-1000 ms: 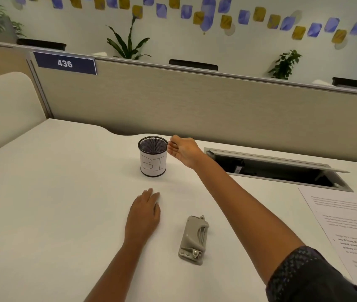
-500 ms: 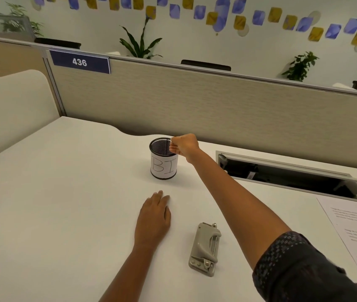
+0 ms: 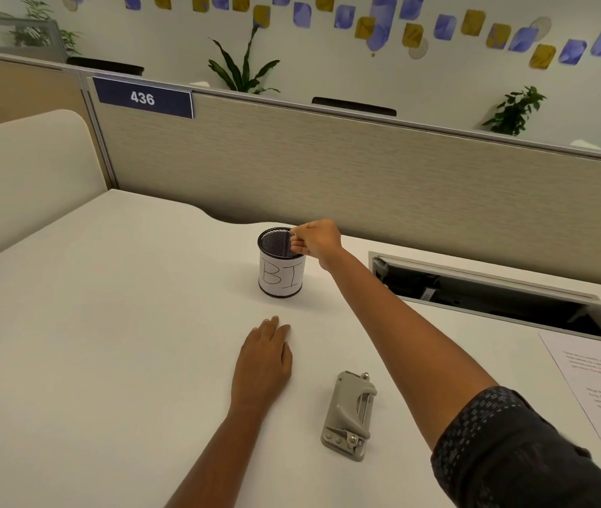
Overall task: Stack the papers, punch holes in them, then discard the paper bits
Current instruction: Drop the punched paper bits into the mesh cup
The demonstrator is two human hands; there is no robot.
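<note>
1. Black wire mesh forms the cup point(image 3: 280, 264), which is wrapped in a white paper label lettered "BI". It stands upright on the tabletop point(image 3: 108, 342), toward the far side and near the beige partition point(image 3: 365, 170).
2. The right hand point(image 3: 315, 240) reaches out over the cup's right rim. Its fingers point(image 3: 297, 244) are curled in and bunched together, with the tips at the opening. Whether any paper bits sit between them is too small to tell.
3. The left hand point(image 3: 264, 361) lies palm down on the tabletop, nearer than the cup. Its fingers point(image 3: 273, 326) are straight and close together, holding nothing.
4. The grey hole punch point(image 3: 348, 416) lies on the tabletop just right of the left hand and beside the outstretched right forearm. Neither hand touches it.
5. The papers point(image 3: 599, 390), printed with text, lie flat at the right edge, well apart from the hole punch and partly cut off by the frame.
6. Beyond the papers, a cable hatch point(image 3: 493, 295) stands open in the tabletop. A blue sign point(image 3: 143, 99) reading "436" hangs on the partition.
</note>
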